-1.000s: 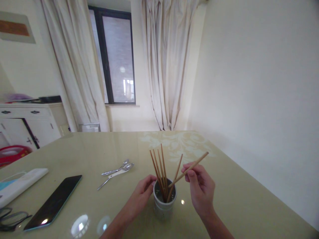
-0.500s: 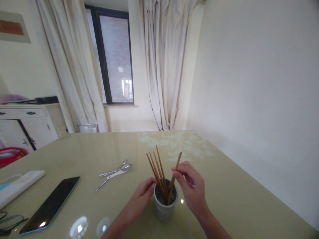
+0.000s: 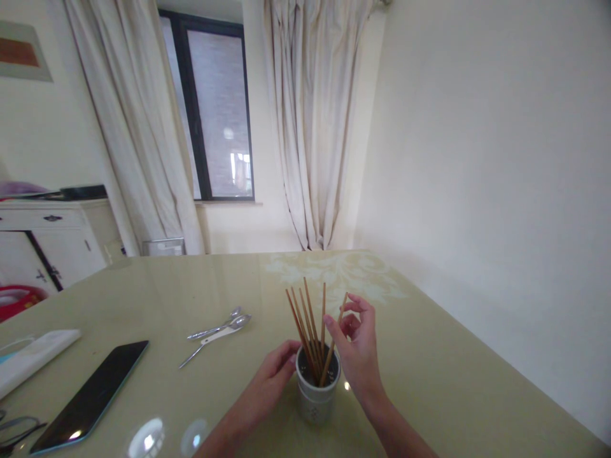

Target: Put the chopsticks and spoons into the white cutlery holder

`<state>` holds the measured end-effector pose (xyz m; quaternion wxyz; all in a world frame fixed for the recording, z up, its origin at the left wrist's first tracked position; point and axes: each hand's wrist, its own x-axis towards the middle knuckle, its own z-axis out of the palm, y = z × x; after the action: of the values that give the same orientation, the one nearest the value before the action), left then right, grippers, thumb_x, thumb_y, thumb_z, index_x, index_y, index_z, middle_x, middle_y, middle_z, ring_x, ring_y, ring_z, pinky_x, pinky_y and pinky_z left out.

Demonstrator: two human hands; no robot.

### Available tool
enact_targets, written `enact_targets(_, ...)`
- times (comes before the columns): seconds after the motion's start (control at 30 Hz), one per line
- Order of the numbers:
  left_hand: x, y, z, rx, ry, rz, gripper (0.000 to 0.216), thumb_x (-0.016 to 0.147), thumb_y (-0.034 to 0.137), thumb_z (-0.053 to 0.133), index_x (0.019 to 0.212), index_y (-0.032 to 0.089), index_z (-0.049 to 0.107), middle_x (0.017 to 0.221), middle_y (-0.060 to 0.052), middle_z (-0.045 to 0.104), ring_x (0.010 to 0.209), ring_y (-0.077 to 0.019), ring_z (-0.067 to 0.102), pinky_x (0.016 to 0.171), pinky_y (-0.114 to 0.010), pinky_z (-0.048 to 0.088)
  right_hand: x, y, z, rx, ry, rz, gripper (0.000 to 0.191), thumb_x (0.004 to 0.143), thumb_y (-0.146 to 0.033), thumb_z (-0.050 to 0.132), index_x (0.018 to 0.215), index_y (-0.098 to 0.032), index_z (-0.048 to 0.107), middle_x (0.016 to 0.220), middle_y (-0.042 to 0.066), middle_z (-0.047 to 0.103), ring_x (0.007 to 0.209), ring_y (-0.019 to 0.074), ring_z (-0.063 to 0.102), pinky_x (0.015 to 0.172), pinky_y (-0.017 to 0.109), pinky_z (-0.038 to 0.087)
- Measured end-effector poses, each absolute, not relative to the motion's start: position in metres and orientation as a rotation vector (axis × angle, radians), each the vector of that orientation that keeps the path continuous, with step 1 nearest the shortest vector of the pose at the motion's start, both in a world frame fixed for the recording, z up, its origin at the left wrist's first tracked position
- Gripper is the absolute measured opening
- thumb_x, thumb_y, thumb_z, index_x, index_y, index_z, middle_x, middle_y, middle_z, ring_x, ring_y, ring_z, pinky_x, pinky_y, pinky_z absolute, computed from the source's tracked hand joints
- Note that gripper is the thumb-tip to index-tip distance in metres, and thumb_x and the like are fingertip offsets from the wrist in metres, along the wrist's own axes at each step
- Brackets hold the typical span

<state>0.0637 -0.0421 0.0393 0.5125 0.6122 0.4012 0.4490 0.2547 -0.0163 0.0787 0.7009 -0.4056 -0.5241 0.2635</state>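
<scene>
Low in the middle of the view stands a grey chopstick holder [image 3: 316,402], upright on the table, with several brown wooden chopsticks [image 3: 308,327] fanned out in it. My left hand [image 3: 271,376] is curled against the left side of its rim, steadying it; some fingertips are hidden behind it. On the right, my right hand [image 3: 357,343] has its thumb and fingers apart around the upper ends of the two rightmost chopsticks. The thumb is by the more upright one, and the fingertips are at the top of the one leaning right.
Metal spoons [image 3: 241,322] and a white-handled utensil [image 3: 214,335] lie left of the holder. A dark phone [image 3: 93,394], a white object [image 3: 41,356] and glasses [image 3: 21,429] are farther left. The glossy table [image 3: 229,273] meets a wall on the right.
My right thumb and fingers have spread from their pinch at the right-hand chopsticks. One chopstick there now stands apart, more upright. My left hand stays at the holder.
</scene>
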Motion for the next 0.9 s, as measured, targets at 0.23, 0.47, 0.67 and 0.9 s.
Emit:
enact_targets(0.23, 0.071, -0.046, 0.044, 1.493, 0.867, 1.06, 0.044, 0.098, 0.056, 0.062, 0.122, 0.021, 0.075, 0.127, -0.01, 0.076, 0.118, -0.0272, 0.068, 0.11, -0.04, 0.05, 0.254, -0.017, 0.076, -1.008, -1.38, 0.767, 0.04, 0.096, -0.057, 0.067, 0.091, -0.017, 0.071, 0.072, 0.001, 0.063, 0.064, 0.0166, 0.057, 0.06, 0.027, 0.047)
enact_targets(0.47, 0.048, -0.032, 0.038, 1.744, 1.278, 1.165, 0.037, 0.101, 0.047, 0.053, 0.119, 0.022, 0.073, 0.118, -0.012, 0.078, 0.105, -0.0279, 0.073, 0.095, -0.042, 0.057, 0.253, -0.018, 0.08, -1.015, -1.366, 0.861, 0.048, 0.092, -0.065, 0.067, 0.087, -0.018, 0.068, 0.069, -0.001, 0.056, 0.062, 0.0159, 0.051, 0.057, 0.027, 0.042)
enact_targets(0.67, -0.031, -0.014, 0.038, 2.103, 2.441, 0.814, 0.037, 0.101, 0.02, 0.04, 0.116, 0.02, 0.074, 0.123, -0.013, 0.076, 0.119, -0.034, 0.066, 0.103, -0.05, 0.047, 0.253, -0.013, 0.073, -0.924, -1.36, 1.02, 0.051, 0.093, -0.068, 0.065, 0.093, -0.017, 0.068, 0.068, -0.005, 0.045, 0.062, 0.0131, 0.041, 0.057, 0.026, 0.035)
enact_targets(0.9, -0.064, -0.012, 0.03, 1.871, 2.681, 0.405, 0.039, 0.108, 0.026, 0.035, 0.122, 0.023, 0.072, 0.127, -0.012, 0.073, 0.117, -0.0319, 0.067, 0.097, -0.047, 0.044, 0.253, -0.007, 0.071, -0.892, -1.387, 1.005, 0.05, 0.091, -0.066, 0.069, 0.077, -0.018, 0.061, 0.065, -0.005, 0.04, 0.061, 0.0124, 0.037, 0.058, 0.026, 0.031)
